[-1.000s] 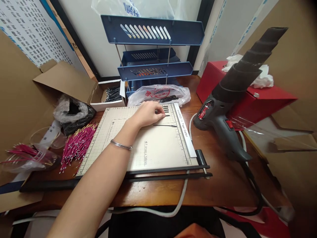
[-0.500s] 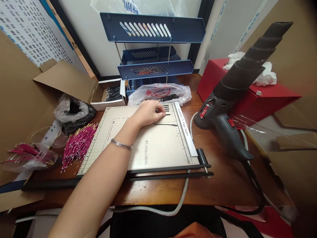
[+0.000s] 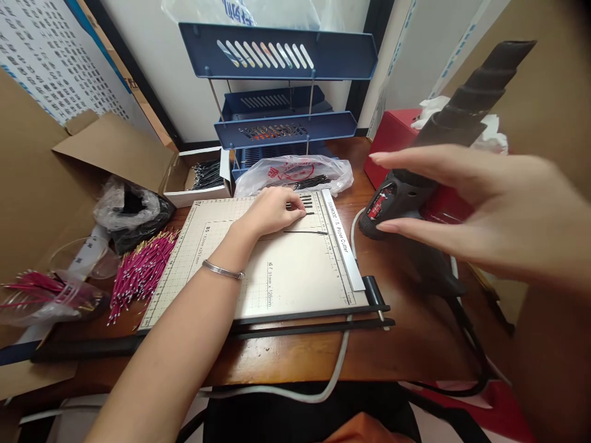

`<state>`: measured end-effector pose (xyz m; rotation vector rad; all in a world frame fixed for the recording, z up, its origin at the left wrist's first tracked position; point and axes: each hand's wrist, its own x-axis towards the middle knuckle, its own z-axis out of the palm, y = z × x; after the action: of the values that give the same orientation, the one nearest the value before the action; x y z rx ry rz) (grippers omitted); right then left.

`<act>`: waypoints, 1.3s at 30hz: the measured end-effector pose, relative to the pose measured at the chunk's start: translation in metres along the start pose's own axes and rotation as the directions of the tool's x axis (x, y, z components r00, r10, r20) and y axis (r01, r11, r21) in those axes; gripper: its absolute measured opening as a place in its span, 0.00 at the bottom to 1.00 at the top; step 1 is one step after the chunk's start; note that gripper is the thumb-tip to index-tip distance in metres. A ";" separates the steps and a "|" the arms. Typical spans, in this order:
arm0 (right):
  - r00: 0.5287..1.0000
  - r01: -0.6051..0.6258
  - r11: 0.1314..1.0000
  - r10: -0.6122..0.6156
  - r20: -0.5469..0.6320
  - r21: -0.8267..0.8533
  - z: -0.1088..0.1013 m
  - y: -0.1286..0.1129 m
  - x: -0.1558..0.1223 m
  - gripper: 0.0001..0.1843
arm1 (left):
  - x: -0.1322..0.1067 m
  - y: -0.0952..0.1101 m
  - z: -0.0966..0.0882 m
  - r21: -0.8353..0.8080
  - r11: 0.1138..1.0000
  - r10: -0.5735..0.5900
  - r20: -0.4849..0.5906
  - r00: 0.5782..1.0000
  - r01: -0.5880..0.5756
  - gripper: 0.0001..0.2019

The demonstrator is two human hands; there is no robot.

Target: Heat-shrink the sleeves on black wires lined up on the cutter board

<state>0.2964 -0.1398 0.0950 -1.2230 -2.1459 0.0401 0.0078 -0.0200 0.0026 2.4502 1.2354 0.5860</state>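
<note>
Left hand [image 3: 279,212]: pinched shut on a short dark piece [image 3: 310,213] at the board's far right, end poking out rightward; I guess fingertips suit something this skinny.
Right hand [image 3: 517,209]: wide open, thumb and finger spread, kinda blurry, in front of the heat gun from my viewpoint. Looks like it's holding nothing; I can't tell if it's touching.
Heat gun [image 3: 381,206]: rear end down on the table right of the board, nozzle tilted up, probably to keep the nozzle clear.
Paper cutter [image 3: 295,271]: flat in the middle, and I reckon it's handy as a work surface.
Dark stick [image 3: 305,232]: lying on the board, just nearer than the pinch.
Pink sticks [image 3: 145,271]: heaped at left, likely just parked off the board.
</note>
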 end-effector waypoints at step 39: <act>0.736 -0.603 0.258 0.545 0.401 0.755 0.186 0.050 0.034 0.38 | 0.002 -0.009 -0.007 -0.051 0.997 0.057 0.002 0.998 -0.057 0.10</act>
<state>0.2195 -0.0324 -0.0491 -1.2445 -1.1890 1.3462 -0.0007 -0.0132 0.0050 2.4497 1.1384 0.6214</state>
